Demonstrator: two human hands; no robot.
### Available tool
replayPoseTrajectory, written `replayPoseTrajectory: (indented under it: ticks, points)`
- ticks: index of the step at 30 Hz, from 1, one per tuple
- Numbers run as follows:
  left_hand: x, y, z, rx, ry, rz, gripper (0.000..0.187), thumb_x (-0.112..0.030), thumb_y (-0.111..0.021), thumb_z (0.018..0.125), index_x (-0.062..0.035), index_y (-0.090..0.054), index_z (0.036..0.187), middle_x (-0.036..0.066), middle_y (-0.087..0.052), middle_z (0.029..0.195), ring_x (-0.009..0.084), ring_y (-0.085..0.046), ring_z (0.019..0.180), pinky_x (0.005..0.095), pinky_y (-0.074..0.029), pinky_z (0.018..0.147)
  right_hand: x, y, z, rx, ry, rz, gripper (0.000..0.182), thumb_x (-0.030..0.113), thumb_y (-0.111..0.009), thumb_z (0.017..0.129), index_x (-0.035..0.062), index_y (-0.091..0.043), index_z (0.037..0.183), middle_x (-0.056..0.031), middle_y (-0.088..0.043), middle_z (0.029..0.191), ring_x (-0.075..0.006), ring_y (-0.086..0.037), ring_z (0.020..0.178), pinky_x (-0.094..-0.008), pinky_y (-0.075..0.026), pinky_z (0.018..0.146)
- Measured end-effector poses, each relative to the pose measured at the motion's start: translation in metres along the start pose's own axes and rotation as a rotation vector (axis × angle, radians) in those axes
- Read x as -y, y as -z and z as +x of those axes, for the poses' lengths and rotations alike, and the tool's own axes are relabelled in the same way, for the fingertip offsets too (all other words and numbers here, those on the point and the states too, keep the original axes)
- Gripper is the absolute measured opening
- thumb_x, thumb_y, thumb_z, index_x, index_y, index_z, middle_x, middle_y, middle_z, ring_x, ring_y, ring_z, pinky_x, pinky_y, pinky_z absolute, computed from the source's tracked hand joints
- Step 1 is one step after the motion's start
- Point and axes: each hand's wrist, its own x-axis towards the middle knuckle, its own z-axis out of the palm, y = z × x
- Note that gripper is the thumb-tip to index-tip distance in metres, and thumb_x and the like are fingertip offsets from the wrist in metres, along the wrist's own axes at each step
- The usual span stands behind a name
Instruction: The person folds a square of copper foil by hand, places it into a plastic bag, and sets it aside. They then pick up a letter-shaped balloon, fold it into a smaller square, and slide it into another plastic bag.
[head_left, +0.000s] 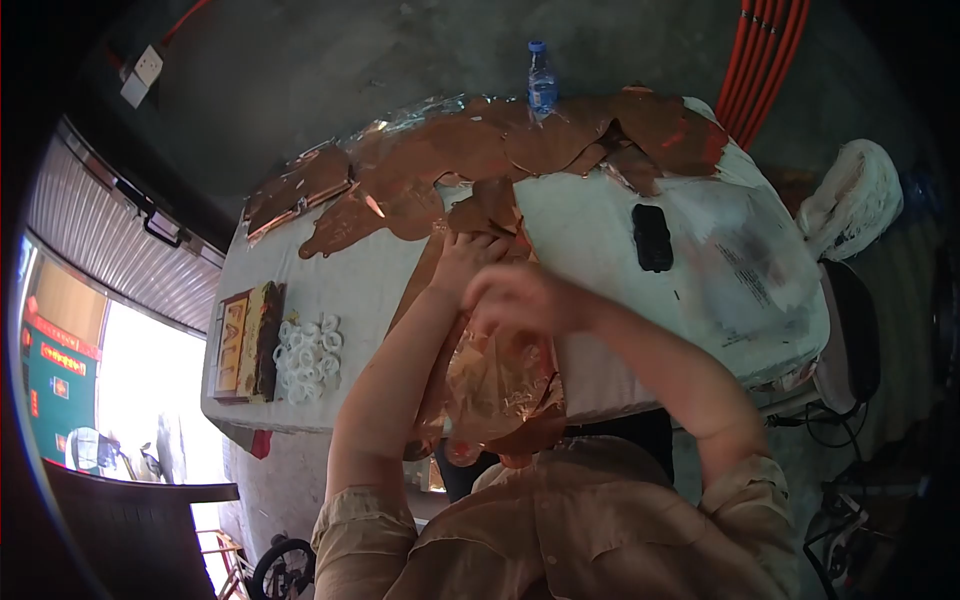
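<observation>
Brown sheet material in a clear, shiny wrap [505, 375] lies on the white-covered table [600, 260] and hangs toward my body at its front edge. My left hand [472, 262] rests on the upper part of this piece with its fingers spread flat. Close beside it, partly over it, my right hand [525, 300] is blurred by motion, its fingers curled; whether they hold anything cannot be made out. Just beyond my hands a folded brown flap [487, 208] sticks up.
More brown sheets [430, 150] line the far edge, with a water bottle [542, 80] behind. White rings [308, 360] and a box [245, 345] are at left. A black object [652, 238] and clear plastic bag [745, 260] lie at right, near a chair [850, 335].
</observation>
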Motion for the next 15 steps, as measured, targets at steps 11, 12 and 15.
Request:
replayPoseTrajectory:
  ticks: [11,12,15]
  points:
    - [0.002,0.005,0.000,0.118,-0.006,0.070,0.018,-0.029,-0.056,0.085,-0.0135,-0.062,0.094,0.006,-0.061,0.105,0.0267,-0.048,0.110,0.0448,-0.033,0.096,-0.046,-0.007,-0.025,-0.252,-0.198,-1.265,0.082,0.047,-0.046,0.092,-0.0104,-0.016,0.143,-0.0277,-0.012,0.151,-0.0370,-0.008,0.143,-0.0482,-0.008,0.115]
    - [0.003,0.001,-0.001,0.123,-0.004,0.069,0.018,-0.029,-0.056,0.085,-0.0135,-0.062,0.094,0.006,-0.061,0.105,0.0267,-0.048,0.110,0.0448,-0.033,0.096,-0.046,-0.009,-0.025,-0.248,-0.214,-1.308,0.082,0.048,-0.046,0.092,-0.0102,-0.017,0.142,-0.0280,-0.013,0.151,-0.0371,-0.009,0.143,-0.0486,-0.008,0.115]
    - [0.002,-0.002,-0.002,0.042,-0.002,0.004,0.014,-0.021,-0.059,0.080,-0.0099,-0.059,0.088,0.009,-0.061,0.093,0.0306,-0.049,0.102,0.0435,-0.033,0.095,-0.044,-0.015,-0.029,-0.247,-0.212,-1.341,0.082,0.049,-0.045,0.092,-0.0102,-0.019,0.142,-0.0286,-0.017,0.150,-0.0373,-0.011,0.143,-0.0496,-0.008,0.115]
